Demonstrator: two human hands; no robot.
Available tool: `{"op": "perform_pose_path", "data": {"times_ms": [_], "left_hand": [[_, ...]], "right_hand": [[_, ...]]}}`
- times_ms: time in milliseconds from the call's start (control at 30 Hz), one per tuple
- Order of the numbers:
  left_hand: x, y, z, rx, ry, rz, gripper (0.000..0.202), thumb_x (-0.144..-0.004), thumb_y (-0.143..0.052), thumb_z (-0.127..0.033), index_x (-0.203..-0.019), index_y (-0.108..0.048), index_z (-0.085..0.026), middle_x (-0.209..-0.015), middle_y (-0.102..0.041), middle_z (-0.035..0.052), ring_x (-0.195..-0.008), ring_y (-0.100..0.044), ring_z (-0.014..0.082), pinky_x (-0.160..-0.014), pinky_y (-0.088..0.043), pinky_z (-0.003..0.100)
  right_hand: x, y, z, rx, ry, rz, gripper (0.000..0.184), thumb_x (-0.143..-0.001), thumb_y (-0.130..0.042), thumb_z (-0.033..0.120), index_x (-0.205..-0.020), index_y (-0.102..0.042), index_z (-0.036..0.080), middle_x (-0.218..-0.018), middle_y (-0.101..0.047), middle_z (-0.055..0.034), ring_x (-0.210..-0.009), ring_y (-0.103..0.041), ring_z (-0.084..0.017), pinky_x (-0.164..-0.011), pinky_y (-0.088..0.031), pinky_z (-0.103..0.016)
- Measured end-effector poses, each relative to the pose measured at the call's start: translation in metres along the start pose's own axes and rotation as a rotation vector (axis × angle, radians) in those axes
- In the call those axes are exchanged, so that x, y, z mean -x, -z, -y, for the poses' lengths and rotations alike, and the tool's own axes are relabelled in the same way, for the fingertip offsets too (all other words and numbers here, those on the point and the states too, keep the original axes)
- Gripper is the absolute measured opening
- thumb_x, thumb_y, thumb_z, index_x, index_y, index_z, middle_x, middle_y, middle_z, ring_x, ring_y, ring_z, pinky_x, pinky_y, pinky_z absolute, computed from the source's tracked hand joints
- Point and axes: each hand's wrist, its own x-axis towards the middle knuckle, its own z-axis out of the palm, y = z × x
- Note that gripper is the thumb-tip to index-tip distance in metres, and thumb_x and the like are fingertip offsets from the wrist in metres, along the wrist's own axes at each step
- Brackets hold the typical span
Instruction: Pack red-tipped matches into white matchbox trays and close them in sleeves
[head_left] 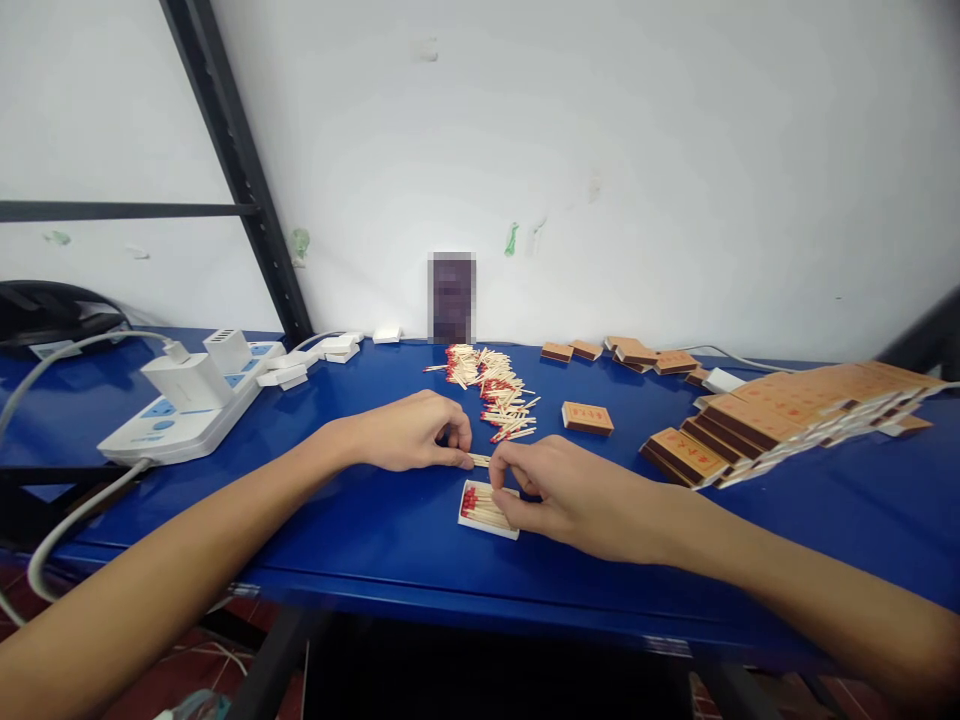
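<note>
My left hand point(424, 430) is closed in a pinch at one end of a few matches point(481, 461). The other end of these matches reaches behind the curled fingers of my right hand point(559, 490). That hand is closed too, over the right end of a white matchbox tray point(487, 529); what its fingertips grip, if anything, is hidden. Inside the tray lie several matches point(484, 508), red heads to the left. Just beyond my hands, a long loose heap of red-headed matches point(499, 392) spreads toward the wall.
A single orange matchbox point(587, 418) lies beyond my right hand. Stacked matchbox sleeves point(787, 405) fill the right side, with more boxes point(634, 352) along the wall. At left are a power strip point(176, 435) with chargers and some white trays point(339, 347).
</note>
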Motion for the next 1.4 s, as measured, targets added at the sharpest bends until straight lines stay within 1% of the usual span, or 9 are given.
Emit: {"op": "perform_pose_path", "data": {"times_ms": [167,333,400,533,633,700,900,1233,1400], "left_hand": [[0.001,0.004,-0.004,-0.068,-0.003,0.002,0.02,-0.088,-0.062,-0.034,-0.082,-0.07,-0.016,-0.079,-0.069,0.0013,-0.071,-0.059,0.012,-0.066,-0.042,0.024],[0.004,0.01,-0.006,-0.062,0.003,0.065,0.014,-0.086,-0.062,-0.026,-0.088,-0.072,-0.017,-0.082,-0.07,0.0014,-0.069,-0.06,0.0113,-0.064,-0.043,0.022],[0.003,0.013,-0.006,-0.067,0.009,0.087,0.013,-0.085,-0.061,-0.024,-0.087,-0.072,-0.017,-0.08,-0.07,0.0013,-0.068,-0.061,0.0115,-0.063,-0.042,0.022],[-0.007,0.017,-0.014,-0.135,0.05,0.168,0.008,-0.074,-0.061,-0.015,-0.076,-0.068,-0.016,-0.067,-0.066,-0.0014,-0.058,-0.056,0.0102,-0.054,-0.037,0.022],[-0.018,0.019,-0.024,-0.237,0.091,0.254,0.003,-0.066,-0.062,-0.012,-0.065,-0.062,-0.016,-0.056,-0.058,-0.0036,-0.048,-0.047,0.0094,-0.047,-0.03,0.024],[-0.024,0.02,-0.031,-0.299,0.096,0.287,0.01,-0.062,-0.063,-0.012,-0.057,-0.056,-0.016,-0.049,-0.051,-0.0047,-0.044,-0.041,0.0093,-0.045,-0.026,0.025],[-0.029,0.019,-0.035,-0.342,0.084,0.338,0.024,-0.06,-0.061,-0.015,-0.047,-0.042,-0.017,-0.041,-0.04,-0.0053,-0.04,-0.033,0.0092,-0.044,-0.025,0.027],[-0.025,0.02,-0.03,-0.331,0.105,0.319,0.009,-0.06,-0.06,-0.018,-0.057,-0.051,-0.017,-0.05,-0.051,-0.003,-0.045,-0.041,0.0102,-0.043,-0.026,0.025],[-0.022,0.027,-0.033,-0.292,0.105,0.288,0.006,-0.059,-0.058,-0.016,-0.06,-0.052,-0.017,-0.049,-0.051,-0.0041,-0.043,-0.039,0.0089,-0.043,-0.025,0.025]], "right_hand": [[0.002,0.001,-0.015,-0.005,-0.044,-0.121,0.011,-0.091,-0.045,0.028,-0.096,-0.053,0.022,-0.064,-0.048,0.0052,-0.056,-0.041,-0.011,-0.054,-0.031,-0.024],[0.003,0.004,-0.021,-0.006,-0.016,-0.038,0.01,-0.091,-0.048,0.031,-0.09,-0.052,0.022,-0.061,-0.045,0.006,-0.054,-0.04,-0.01,-0.052,-0.03,-0.024],[0.004,0.004,-0.02,-0.029,0.017,-0.023,0.016,-0.091,-0.051,0.037,-0.095,-0.053,0.022,-0.064,-0.046,0.0053,-0.057,-0.042,-0.011,-0.054,-0.032,-0.024],[0.007,0.0,-0.016,-0.049,0.082,-0.044,0.037,-0.082,-0.063,0.047,-0.105,-0.05,0.021,-0.087,-0.055,-0.0006,-0.069,-0.048,-0.013,-0.061,-0.037,-0.026],[0.007,-0.003,-0.015,-0.042,0.116,-0.045,0.044,-0.077,-0.068,0.046,-0.107,-0.048,0.021,-0.095,-0.057,-0.0022,-0.072,-0.049,-0.014,-0.062,-0.038,-0.027],[0.006,-0.005,-0.016,-0.048,0.127,-0.055,0.045,-0.076,-0.068,0.045,-0.108,-0.047,0.021,-0.096,-0.057,-0.0022,-0.072,-0.049,-0.014,-0.061,-0.038,-0.027],[0.003,-0.009,-0.023,-0.072,0.14,-0.086,0.039,-0.077,-0.067,0.037,-0.106,-0.047,0.021,-0.09,-0.058,0.0007,-0.068,-0.049,-0.012,-0.061,-0.038,-0.026],[0.0,-0.012,-0.026,0.027,0.19,-0.109,0.03,-0.079,-0.064,0.036,-0.105,-0.055,0.023,-0.075,-0.051,0.0041,-0.064,-0.046,-0.012,-0.06,-0.034,-0.026],[0.0,-0.005,-0.024,0.061,0.098,-0.107,0.026,-0.077,-0.065,0.038,-0.095,-0.055,0.022,-0.074,-0.054,0.0035,-0.062,-0.046,-0.013,-0.058,-0.032,-0.026]]}}
